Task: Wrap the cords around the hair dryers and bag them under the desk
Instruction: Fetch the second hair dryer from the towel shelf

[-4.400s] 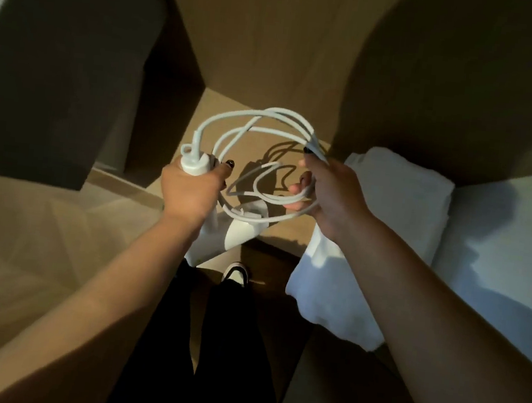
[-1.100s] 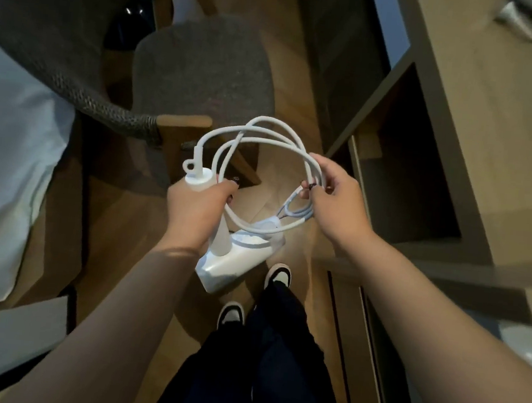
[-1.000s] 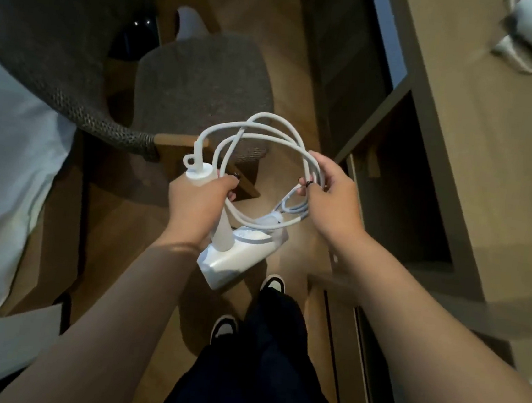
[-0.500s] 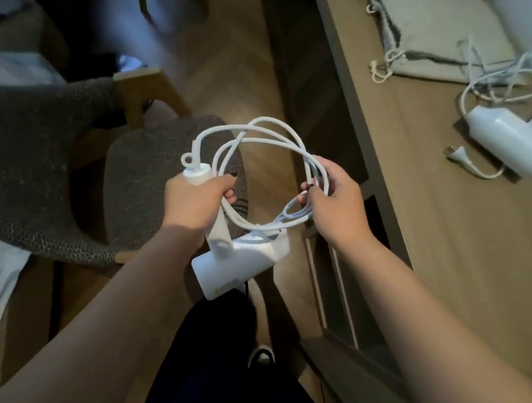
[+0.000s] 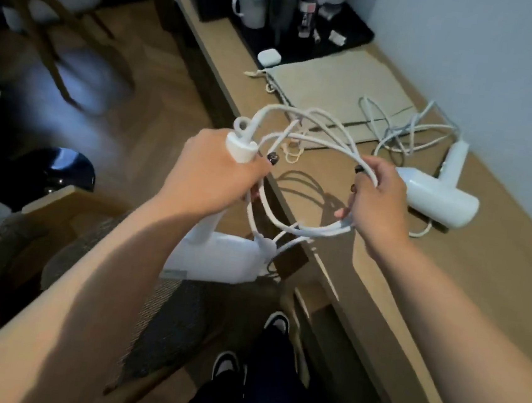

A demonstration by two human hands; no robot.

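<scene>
Currently the held dryer (image 5: 216, 258) hangs at centre frame, body down, its handle gripped in the left hand (image 5: 211, 176), whose fingers curl fully round it. Its cord (image 5: 301, 228) stands in loose loops between both hands; the right hand (image 5: 376, 203), just right of centre, pinches several strands together with curled fingers. To wrap well, I would keep the handle steady, let the right hand feed one loop at a time tightly round it, and hold tension so coils do not slip off. A second dryer (image 5: 436, 196) lies on the tabletop (image 5: 478, 289) at right, just beyond the right hand, its own cord (image 5: 407, 127) sprawled over a beige bag (image 5: 332, 87) further up. A dark tray (image 5: 357, 40) with a mug (image 5: 249, 2) sits at the top.
</scene>
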